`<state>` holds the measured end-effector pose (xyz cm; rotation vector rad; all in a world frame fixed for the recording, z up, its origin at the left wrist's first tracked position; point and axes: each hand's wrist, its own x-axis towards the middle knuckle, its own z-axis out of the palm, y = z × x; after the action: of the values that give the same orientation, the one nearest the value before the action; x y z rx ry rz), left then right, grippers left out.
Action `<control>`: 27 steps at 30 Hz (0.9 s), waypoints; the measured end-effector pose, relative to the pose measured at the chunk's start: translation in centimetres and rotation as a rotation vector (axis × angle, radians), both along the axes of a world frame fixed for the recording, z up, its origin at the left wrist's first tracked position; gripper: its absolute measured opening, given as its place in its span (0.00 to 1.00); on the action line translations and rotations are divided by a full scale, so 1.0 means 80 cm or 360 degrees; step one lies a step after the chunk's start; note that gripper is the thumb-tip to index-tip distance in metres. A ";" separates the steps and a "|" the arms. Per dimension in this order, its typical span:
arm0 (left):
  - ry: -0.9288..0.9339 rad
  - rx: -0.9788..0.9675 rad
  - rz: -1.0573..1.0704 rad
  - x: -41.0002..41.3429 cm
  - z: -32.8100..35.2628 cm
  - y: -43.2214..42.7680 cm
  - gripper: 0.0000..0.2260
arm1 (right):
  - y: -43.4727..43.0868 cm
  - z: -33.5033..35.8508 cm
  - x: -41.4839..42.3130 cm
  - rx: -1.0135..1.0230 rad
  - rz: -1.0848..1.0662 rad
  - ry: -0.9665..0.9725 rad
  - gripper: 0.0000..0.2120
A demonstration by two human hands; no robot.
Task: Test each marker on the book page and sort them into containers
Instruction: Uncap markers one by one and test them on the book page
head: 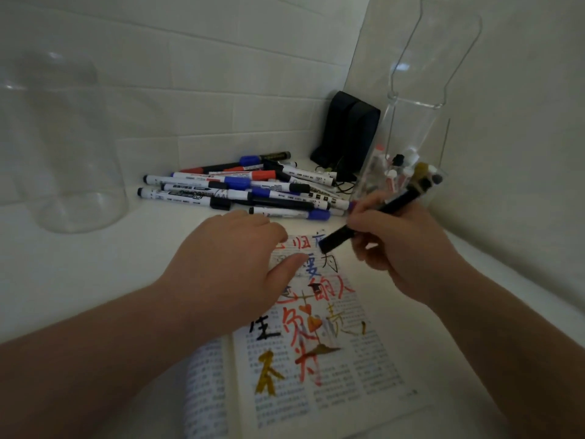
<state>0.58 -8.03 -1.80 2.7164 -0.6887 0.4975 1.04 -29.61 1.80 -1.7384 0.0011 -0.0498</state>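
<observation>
An open book (335,369) lies at the bottom centre of the frame on a white tabletop (95,274). Its right-hand page is crowded with red, blue, black and gold strokes over the print. A person's left hand (234,264) rests flat on the upper part of that page, fingers straight and close together, thumb out to the side. At centre right, the right hand (402,245) pinches a black marker (337,239) between thumb and fingertips. The marker slants down to the left, its lower end over the top edge of the page beside a black stroke. Whether it meets the paper cannot be told.

Just above the hands, a loose pile of markers (240,191) with blue, red and black caps lies along the tabletop. At the right of the frame stands a tall clear container (408,134) with several markers in its base, close behind the right hand. A second clear jar (63,147) stands at the upper left, well apart from the pile. A black object (348,131) sits in the corner against the white tiled wall (205,74).
</observation>
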 end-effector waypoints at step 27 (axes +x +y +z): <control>0.0532 -0.0502 -0.0406 -0.038 0.005 -0.022 0.05 | 0.025 -0.044 -0.033 0.0153 0.0352 -0.0567 0.05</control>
<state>-2.43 -9.79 -1.38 2.2971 -0.7741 0.0774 -1.57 -27.63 -1.75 -1.6040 -0.4428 -0.1930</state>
